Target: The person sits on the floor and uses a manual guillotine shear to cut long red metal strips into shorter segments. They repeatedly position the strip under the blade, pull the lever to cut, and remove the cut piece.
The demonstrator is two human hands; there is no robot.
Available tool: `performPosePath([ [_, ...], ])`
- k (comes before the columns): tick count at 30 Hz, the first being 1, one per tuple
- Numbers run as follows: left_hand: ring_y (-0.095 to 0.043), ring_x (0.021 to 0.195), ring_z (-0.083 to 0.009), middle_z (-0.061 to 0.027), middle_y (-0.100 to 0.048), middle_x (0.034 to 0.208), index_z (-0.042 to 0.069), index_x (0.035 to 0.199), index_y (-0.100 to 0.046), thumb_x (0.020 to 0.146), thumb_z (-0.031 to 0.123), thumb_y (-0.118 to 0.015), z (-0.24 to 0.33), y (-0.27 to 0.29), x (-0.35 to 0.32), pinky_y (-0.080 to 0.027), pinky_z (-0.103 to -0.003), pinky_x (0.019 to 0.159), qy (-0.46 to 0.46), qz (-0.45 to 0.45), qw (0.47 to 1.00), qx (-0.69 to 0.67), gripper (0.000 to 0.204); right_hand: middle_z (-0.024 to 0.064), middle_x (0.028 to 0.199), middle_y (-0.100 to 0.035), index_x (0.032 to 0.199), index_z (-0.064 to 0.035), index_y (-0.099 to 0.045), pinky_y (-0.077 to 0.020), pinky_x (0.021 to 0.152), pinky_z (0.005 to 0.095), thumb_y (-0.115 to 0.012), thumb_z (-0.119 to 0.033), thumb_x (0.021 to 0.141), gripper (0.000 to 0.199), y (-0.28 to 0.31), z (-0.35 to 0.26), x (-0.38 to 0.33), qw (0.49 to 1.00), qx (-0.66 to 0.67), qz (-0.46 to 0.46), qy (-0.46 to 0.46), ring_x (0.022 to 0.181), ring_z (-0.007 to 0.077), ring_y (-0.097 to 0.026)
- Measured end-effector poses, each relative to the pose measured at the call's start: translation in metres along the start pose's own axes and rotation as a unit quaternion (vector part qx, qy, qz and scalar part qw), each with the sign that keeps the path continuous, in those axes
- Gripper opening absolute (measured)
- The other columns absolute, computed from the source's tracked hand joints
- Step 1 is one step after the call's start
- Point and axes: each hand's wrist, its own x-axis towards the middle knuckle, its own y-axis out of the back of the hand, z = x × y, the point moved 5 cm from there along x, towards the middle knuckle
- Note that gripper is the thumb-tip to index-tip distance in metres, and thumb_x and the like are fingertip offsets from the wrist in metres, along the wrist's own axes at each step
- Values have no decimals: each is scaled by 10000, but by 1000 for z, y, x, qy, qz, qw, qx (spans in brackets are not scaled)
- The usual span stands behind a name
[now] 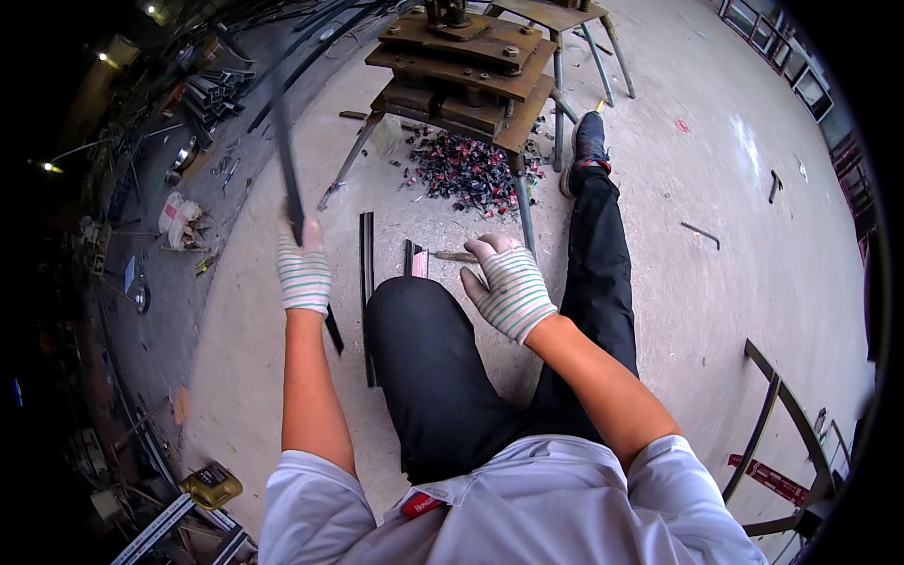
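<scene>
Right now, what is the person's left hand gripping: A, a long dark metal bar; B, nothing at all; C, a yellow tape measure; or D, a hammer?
A: the gloved left hand is closed around a long dark metal bar that runs up and away from it, while the right hand is open and holds nothing.

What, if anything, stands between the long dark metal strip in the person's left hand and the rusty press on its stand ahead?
Nothing visible blocks it. The left hand grips the metal strip, which slants up over bare concrete floor to the left of the press. The pile of metal scraps lies under the press, and the right hand hovers empty over the knee.
</scene>
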Motion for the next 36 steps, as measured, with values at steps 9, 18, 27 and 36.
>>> performPosePath([
  [9, -434, 1497, -388, -293, -434, 1602, 2, 1646, -278, 1053, 116, -513, -68, -46, -63, -327, -386, 1242, 122, -188, 971, 85, 648, 255, 1061, -695, 1137, -18, -698, -538, 945, 486, -672, -286, 955, 325, -56, 33, 40, 985, 88, -89, -119, 1037, 435, -665],
  [18, -421, 1512, -322, -245, -433, 1621, 7, 1653, -275, 1037, 54, -518, -63, -63, -43, -299, -365, 1249, 135, -228, 963, 45, 665, 294, 1150, -731, 1283, 9, -665, -548, 990, 439, -592, -492, 997, 581, -140, 46, 139, 954, 192, -130, -192, 1101, 429, -712],
  [27, -501, 1404, -468, -337, -484, 1511, 57, 1655, -268, 1026, 144, -540, -61, -84, -24, -412, -449, 1188, 91, -239, 963, 83, 691, 312, 1064, -740, 1324, 93, -570, -543, 988, 436, -580, -509, 991, 688, -190, 58, 208, 905, 283, -149, -280, 1081, 400, -731],
  [36, -485, 1416, -477, -341, -449, 1541, 61, 1661, -252, 994, 159, -537, -56, -87, -21, -383, -468, 1214, 132, -246, 958, 67, 733, 165, 836, -710, 1230, 58, -596, -570, 554, 381, -540, -339, 1028, 449, -217, 78, 233, 934, 211, -115, -265, 650, 255, -703],
])
